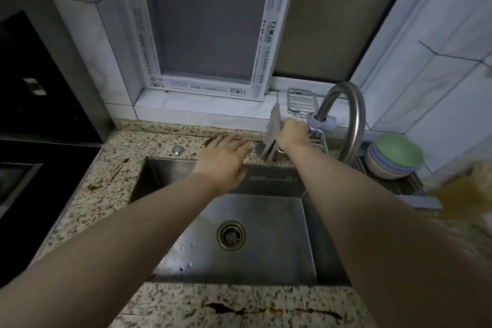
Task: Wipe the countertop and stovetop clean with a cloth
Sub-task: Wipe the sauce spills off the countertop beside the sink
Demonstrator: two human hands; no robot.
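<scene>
A grey cloth point(272, 128) hangs beside the faucet rack behind the sink, and my right hand point(294, 133) grips its right edge. My left hand point(225, 153) reaches over the sink's back rim, fingers straight, holding nothing, its fingertips at the speckled granite countertop point(117, 176). Brown stains streak the countertop at left, at the front edge point(274, 310) and at right point(463, 194). The black stovetop point(16, 181) lies at the far left.
A steel sink point(255, 242) with a drain fills the middle. The curved faucet point(351, 117) carries a wire rack point(299, 101). Stacked bowls point(394, 157) sit on a drying mat at right. A window sill and tiled walls stand behind.
</scene>
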